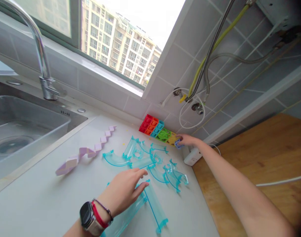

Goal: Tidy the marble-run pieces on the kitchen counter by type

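My left hand (pixel 125 186) hovers over the counter with thumb and fingers apart, holding nothing. Beneath and beside it lie straight clear-blue plastic track pieces (pixel 155 205). My right hand (pixel 187 140) reaches to the wall side, its fingers closed on a small blue hollow block (pixel 178 143) at the end of a row of coloured blocks. Along that row stand red (pixel 145 123), orange (pixel 151 126), light blue (pixel 157 128), green (pixel 163 135) and yellow blocks (pixel 172 138). Between my hands, several curved clear-blue track pieces (pixel 118 160) are spread out.
A pale purple zigzag strip (pixel 88 151) lies left on the white counter (pixel 73 197). Further left are a sink (pixel 66 123) with a clear basin and a chrome faucet (pixel 40 42). A white box (pixel 193 157) sits under my right wrist; hoses (pixel 202 70) hang above.
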Tool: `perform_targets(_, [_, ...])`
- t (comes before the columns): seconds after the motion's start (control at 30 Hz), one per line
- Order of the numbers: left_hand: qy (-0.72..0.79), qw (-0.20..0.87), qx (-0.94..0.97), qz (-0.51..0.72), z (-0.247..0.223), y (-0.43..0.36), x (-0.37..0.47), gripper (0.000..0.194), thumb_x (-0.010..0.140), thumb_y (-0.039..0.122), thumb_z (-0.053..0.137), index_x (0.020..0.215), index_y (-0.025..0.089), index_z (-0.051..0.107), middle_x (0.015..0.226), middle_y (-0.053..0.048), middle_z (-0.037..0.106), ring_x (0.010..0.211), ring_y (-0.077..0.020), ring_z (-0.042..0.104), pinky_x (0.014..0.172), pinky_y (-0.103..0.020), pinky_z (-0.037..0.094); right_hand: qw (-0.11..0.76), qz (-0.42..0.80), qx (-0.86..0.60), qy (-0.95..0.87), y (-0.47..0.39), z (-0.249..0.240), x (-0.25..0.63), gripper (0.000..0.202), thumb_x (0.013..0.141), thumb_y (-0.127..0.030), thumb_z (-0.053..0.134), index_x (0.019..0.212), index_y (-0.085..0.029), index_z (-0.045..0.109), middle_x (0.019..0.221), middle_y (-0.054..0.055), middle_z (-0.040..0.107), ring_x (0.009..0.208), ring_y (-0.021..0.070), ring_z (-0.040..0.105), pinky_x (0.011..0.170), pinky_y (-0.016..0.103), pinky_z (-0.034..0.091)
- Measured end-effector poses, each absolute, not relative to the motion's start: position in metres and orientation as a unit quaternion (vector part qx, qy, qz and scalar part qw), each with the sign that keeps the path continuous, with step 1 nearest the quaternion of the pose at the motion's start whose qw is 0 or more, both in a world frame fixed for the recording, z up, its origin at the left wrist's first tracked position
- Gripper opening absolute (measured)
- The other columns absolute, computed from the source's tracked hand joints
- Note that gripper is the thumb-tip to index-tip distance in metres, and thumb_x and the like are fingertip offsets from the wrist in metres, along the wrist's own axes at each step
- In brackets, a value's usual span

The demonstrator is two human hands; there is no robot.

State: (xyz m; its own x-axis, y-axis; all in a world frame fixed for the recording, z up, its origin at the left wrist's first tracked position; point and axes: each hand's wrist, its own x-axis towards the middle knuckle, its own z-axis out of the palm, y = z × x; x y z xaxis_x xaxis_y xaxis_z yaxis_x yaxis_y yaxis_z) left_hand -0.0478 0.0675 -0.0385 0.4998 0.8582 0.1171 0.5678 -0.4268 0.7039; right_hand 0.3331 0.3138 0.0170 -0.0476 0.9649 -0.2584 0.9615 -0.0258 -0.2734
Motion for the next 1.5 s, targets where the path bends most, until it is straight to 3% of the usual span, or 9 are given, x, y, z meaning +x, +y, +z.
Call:
perform_targets(0.13, [0.436,0.313,0.810,0.239,-0.040,0.066,-0.046,0.032,0.102,0.041,0.045,0.122,0.026,0.064,0.117,-0.006,0.073,0.105,-0.0277,0.071,0.091,-0.044,0.056,-0.104,0.082,-0.716,-0.685,0.327,0.022,0.358,0.031,0.099,-0.034,0.063,0.126,-0.019,0.062,0.129,0.010,0.064,0.108,0.0241,0.066,0.091,0.045,0.058])
perform_targets(0.3, [0.437,0.317,0.809,0.233,-0.040,0.065,-0.045,0.031,0.102,0.041,0.045,0.121,0.026,0.065,0.114,-0.007,0.074,0.103,-0.0271,0.071,0.091,-0.042,0.056,-0.167,-0.005,-0.716,-0.678,0.332,-0.005,0.370,0.033,0.099,-0.034,0.064,0.128,-0.019,0.061,0.130,0.010,0.063,0.109,0.0246,0.066,0.091,0.045,0.058])
perform_targets(0.7, [0.438,0.302,0.813,0.236,-0.040,0.065,-0.041,0.031,0.102,0.044,0.045,0.117,0.028,0.066,0.103,-0.007,0.074,0.096,-0.0247,0.072,0.089,-0.035,0.056,-0.170,-0.113,-0.699,-0.685,0.341,-0.029,0.383,0.035,0.099,-0.034,0.064,0.130,-0.018,0.060,0.131,0.011,0.062,0.110,0.0254,0.066,0.092,0.047,0.057])
perform_targets(1.03, [0.441,0.294,0.815,0.235,-0.040,0.065,-0.043,0.030,0.101,0.043,0.047,0.116,0.027,0.067,0.104,-0.007,0.075,0.095,-0.0247,0.072,0.087,-0.034,0.056,-0.185,-0.066,-0.673,-0.713,0.348,0.009,0.384,0.034,0.099,-0.035,0.064,0.127,-0.017,0.061,0.128,0.010,0.064,0.108,0.0247,0.067,0.092,0.047,0.057])
perform_targets(1.1, [0.438,0.295,0.816,0.237,-0.040,0.065,-0.043,0.030,0.102,0.044,0.046,0.117,0.028,0.066,0.104,-0.007,0.075,0.095,-0.0246,0.072,0.087,-0.034,0.056,-0.171,-0.051,-0.651,-0.738,0.352,0.018,0.377,0.043,0.093,-0.036,0.072,0.131,-0.019,0.060,0.128,0.011,0.065,0.110,0.0260,0.066,0.096,0.045,0.055])
perform_targets(1.23, [0.435,0.300,0.814,0.243,-0.042,0.065,-0.042,0.031,0.102,0.044,0.046,0.118,0.028,0.066,0.104,-0.007,0.075,0.096,-0.0249,0.073,0.087,-0.035,0.056,-0.135,-0.042,-0.609,-0.780,0.357,0.018,0.355,0.083,0.070,-0.032,0.092,0.142,-0.024,0.053,0.139,0.012,0.061,0.126,0.0310,0.058,0.106,0.039,0.046])
perform_targets(1.3, [0.436,0.301,0.811,0.247,-0.042,0.065,-0.043,0.031,0.102,0.044,0.045,0.117,0.028,0.067,0.103,-0.008,0.075,0.096,-0.0249,0.073,0.088,-0.035,0.056,-0.125,-0.045,-0.603,-0.787,0.358,0.010,0.344,0.087,0.066,-0.032,0.094,0.143,-0.025,0.053,0.142,0.012,0.058,0.130,0.0335,0.055,0.108,0.040,0.044])
perform_targets(1.37, [0.438,0.301,0.811,0.246,-0.042,0.066,-0.044,0.032,0.102,0.045,0.045,0.117,0.027,0.067,0.103,-0.008,0.075,0.096,-0.0248,0.073,0.088,-0.034,0.056,-0.123,-0.048,-0.602,-0.787,0.358,0.001,0.337,0.082,0.067,-0.031,0.093,0.139,-0.023,0.056,0.139,0.013,0.060,0.130,0.0347,0.055,0.107,0.044,0.045])
perform_targets(1.5, [0.441,0.299,0.813,0.237,-0.040,0.066,-0.045,0.031,0.102,0.044,0.045,0.118,0.028,0.067,0.104,-0.008,0.074,0.095,-0.0248,0.073,0.087,-0.034,0.056,-0.129,-0.061,-0.603,-0.785,0.356,-0.011,0.336,0.043,0.093,-0.035,0.071,0.132,-0.020,0.060,0.136,0.011,0.060,0.122,0.0295,0.059,0.102,0.051,0.050])
